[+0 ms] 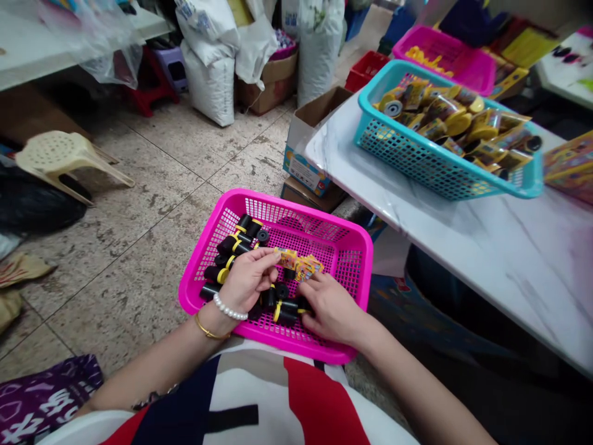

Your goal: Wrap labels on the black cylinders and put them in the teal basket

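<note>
A bright pink plastic mesh basket (287, 209) rests on my lap, holding several black cylinders with yellow bands (234, 245). My left hand (248, 278), with a pearl bracelet and a gold bangle, pinches a small yellow printed packet (287, 258) above the basket. My right hand (328, 309) has its fingertips on a second yellow packet (308, 267) close by. Some black cylinders lie under and between my hands, partly hidden.
To the right stands a white marble-top table (467, 232) bearing a teal mesh basket (445, 167) full of wrapped yellow-and-black items. Behind it are a magenta basket (445, 62), a cardboard box (306, 136) and white sacks (208, 80). A cream stool (60, 154) lies tipped on the tiled floor.
</note>
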The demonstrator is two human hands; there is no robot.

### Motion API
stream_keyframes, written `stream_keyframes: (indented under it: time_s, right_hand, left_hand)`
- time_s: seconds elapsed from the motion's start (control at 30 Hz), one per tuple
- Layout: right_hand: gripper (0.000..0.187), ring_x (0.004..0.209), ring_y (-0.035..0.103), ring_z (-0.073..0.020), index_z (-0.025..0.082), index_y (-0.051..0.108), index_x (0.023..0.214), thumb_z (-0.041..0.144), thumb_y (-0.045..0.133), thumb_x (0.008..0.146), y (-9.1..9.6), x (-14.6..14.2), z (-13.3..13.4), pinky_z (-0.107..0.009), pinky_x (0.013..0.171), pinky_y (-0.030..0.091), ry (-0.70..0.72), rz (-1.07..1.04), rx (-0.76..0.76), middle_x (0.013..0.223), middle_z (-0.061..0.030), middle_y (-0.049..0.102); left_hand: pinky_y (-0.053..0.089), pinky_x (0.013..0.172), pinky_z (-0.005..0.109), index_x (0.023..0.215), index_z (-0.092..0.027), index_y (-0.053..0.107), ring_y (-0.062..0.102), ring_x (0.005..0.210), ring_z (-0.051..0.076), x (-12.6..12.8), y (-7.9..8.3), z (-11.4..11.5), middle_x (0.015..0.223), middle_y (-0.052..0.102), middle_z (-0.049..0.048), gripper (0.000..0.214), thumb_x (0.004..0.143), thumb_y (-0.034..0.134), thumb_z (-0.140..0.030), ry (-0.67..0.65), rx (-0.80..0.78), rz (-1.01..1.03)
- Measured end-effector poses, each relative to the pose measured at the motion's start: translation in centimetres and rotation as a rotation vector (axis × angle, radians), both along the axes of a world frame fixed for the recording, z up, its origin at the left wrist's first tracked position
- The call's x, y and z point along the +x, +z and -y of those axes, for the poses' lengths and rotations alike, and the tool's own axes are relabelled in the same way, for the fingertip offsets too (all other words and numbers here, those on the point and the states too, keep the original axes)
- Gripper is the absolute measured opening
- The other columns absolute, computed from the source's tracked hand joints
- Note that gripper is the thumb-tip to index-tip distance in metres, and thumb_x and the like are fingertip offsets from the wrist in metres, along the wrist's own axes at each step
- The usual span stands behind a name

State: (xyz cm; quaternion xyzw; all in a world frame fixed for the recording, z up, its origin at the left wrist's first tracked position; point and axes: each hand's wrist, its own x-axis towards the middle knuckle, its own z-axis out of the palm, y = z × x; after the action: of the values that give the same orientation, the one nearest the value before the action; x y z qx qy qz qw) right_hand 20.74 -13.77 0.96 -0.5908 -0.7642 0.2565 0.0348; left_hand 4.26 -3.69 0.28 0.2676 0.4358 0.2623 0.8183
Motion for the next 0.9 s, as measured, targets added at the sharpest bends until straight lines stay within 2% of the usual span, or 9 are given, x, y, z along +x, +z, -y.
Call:
stream_keyframes:
  time_s: [0.1,0.2,0.27,0.3,0.4,0.47,0.63,0.83,0.9]
  right_hand:
    - [0.028,0.086,0.057,-0.0203,0.02,0.062,0.107,0.023,0.055,0.08,0.6,1.8,-0.2,-0.034,0.079,0.045,-0.249,-0.492,-0.098,0.096,-0.0063,0.066]
    - [0.031,0.081,0.061,-0.0173,0.023,0.062,0.113,0.031,0.053,0.084,0.1,3.1,-0.4,-0.029,0.068,0.048,-0.517,-1.066,-0.259,0.102,-0.0055,0.066]
    - [0.035,0.079,0.063,-0.0173,0.022,0.062,0.113,0.036,0.059,0.081,-0.5,3.4,-0.5,-0.027,0.063,0.048,-0.626,-1.305,-0.317,0.103,-0.0067,0.066]
    - [0.038,0.078,0.063,-0.0168,0.021,0.062,0.113,0.036,0.064,0.078,-0.7,3.4,-0.6,-0.026,0.063,0.048,-0.67,-1.353,-0.316,0.103,-0.0068,0.066]
    - [0.038,0.075,0.063,-0.0143,0.022,0.065,0.108,0.027,0.074,0.071,-0.5,2.8,-0.8,-0.026,0.067,0.051,-0.8,-1.348,-0.241,0.101,-0.0043,0.068]
    - [0.034,0.072,0.064,-0.0138,0.023,0.066,0.106,0.024,0.073,0.072,0.1,2.2,-1.1,-0.028,0.071,0.052,-0.852,-1.381,-0.205,0.096,-0.003,0.069]
    - [0.029,0.066,0.066,-0.0147,0.021,0.067,0.105,0.026,0.068,0.076,0.9,0.8,-1.5,-0.029,0.068,0.054,-0.842,-1.476,-0.218,0.084,-0.0028,0.07]
    - [0.023,0.082,0.065,-0.0165,0.021,0.069,0.101,0.027,0.066,0.08,0.2,0.5,-1.6,-0.029,0.078,0.052,-0.904,-1.203,-0.023,0.094,-0.0032,0.07]
    - [0.022,0.088,0.065,-0.0176,0.021,0.069,0.1,0.027,0.066,0.079,0.4,0.4,-1.6,-0.029,0.081,0.051,-0.883,-1.132,0.016,0.095,-0.003,0.07]
  left_hand:
    - [0.015,0.031,0.013,0.083,-0.014,0.057,0.042,0.037,0.002,-0.1,0.0,0.0,0.057,0.058,-0.003,0.027,0.068,0.076,-0.027,0.024,-0.012,-0.003]
    - [0.013,0.031,0.013,0.083,-0.016,0.056,0.039,0.034,0.002,0.0,-0.1,0.0,0.054,0.056,-0.0044,0.026,0.07,0.074,-0.03,0.015,-0.016,-0.007]
    - [0.012,0.032,0.013,0.086,-0.015,0.058,0.039,0.034,0.002,0.1,-0.2,0.1,0.054,0.056,-0.004,0.028,0.071,0.074,-0.031,-0.017,-0.007,-0.009]
    - [0.012,0.032,0.013,0.087,-0.015,0.059,0.038,0.035,0.002,0.2,-0.3,0.1,0.054,0.056,-0.0038,0.029,0.07,0.075,-0.032,-0.038,-0.001,-0.013]
    - [0.012,0.033,0.013,0.089,-0.014,0.06,0.036,0.034,0.002,0.4,-0.4,0.2,0.049,0.052,-0.0053,0.03,0.069,0.076,-0.03,-0.083,0.006,-0.043]
    - [0.012,0.032,0.013,0.088,-0.014,0.06,0.035,0.033,0.002,0.4,-0.4,0.3,0.047,0.05,-0.0061,0.029,0.07,0.076,-0.03,-0.084,0.007,-0.058]
    - [0.013,0.031,0.013,0.089,-0.013,0.061,0.036,0.033,0.001,0.4,-0.2,0.3,0.053,0.052,-0.0047,0.028,0.071,0.075,-0.03,-0.084,-0.019,-0.019]
    - [0.014,0.031,0.012,0.087,-0.01,0.061,0.034,0.036,-0.001,0.3,-0.2,-0.1,0.062,0.052,-0.0041,0.023,0.072,0.074,-0.022,-0.063,-0.131,0.164]
    - [0.014,0.031,0.012,0.087,-0.01,0.061,0.035,0.037,-0.001,0.3,-0.2,-0.2,0.063,0.053,-0.0037,0.023,0.072,0.074,-0.021,-0.055,-0.142,0.181]
